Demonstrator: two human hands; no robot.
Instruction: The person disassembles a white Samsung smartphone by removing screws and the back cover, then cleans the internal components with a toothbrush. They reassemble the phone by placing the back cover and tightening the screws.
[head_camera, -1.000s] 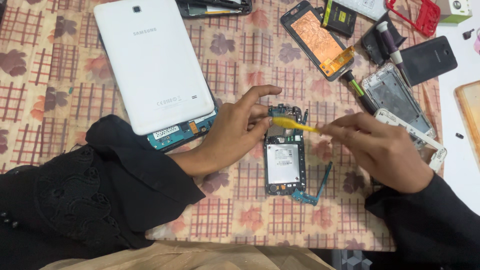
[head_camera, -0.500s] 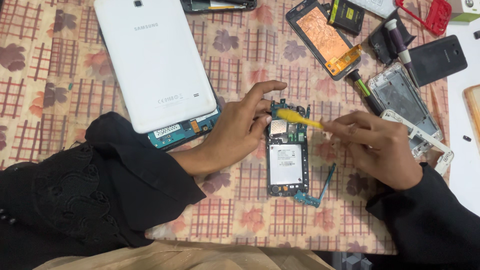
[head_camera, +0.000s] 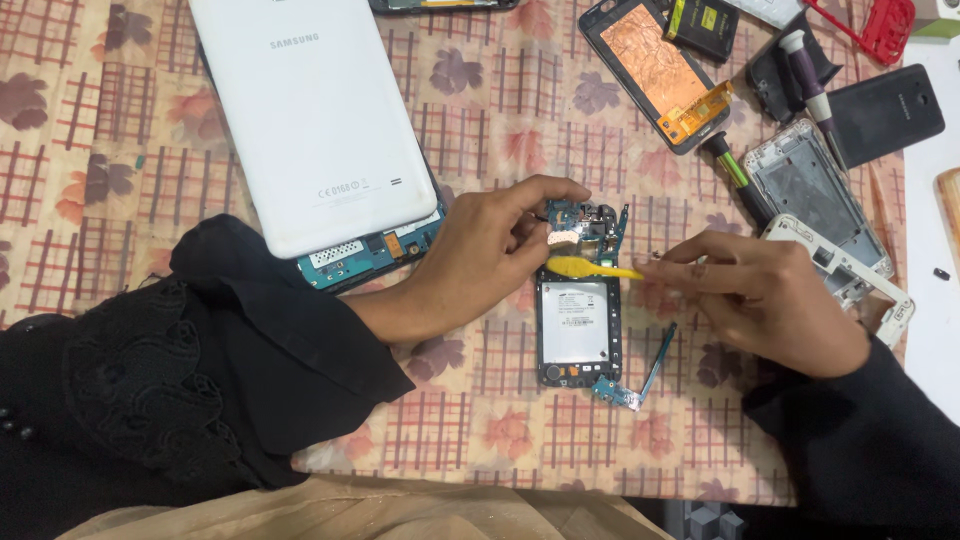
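While the left hand (head_camera: 480, 260) still steadies the opened phone (head_camera: 578, 300), the right grip (head_camera: 770, 300) stays clamped on the yellow tool (head_camera: 590, 268).

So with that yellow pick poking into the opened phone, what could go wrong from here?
1. The yellow pick in the right hand lies across the bare circuit board; a slip might scratch or knock a small part.
2. The left hand steadies only the opened phone at its top, so it could skid on the cloth.
3. The loose flex strip beside the phone could be snagged by a sleeve.
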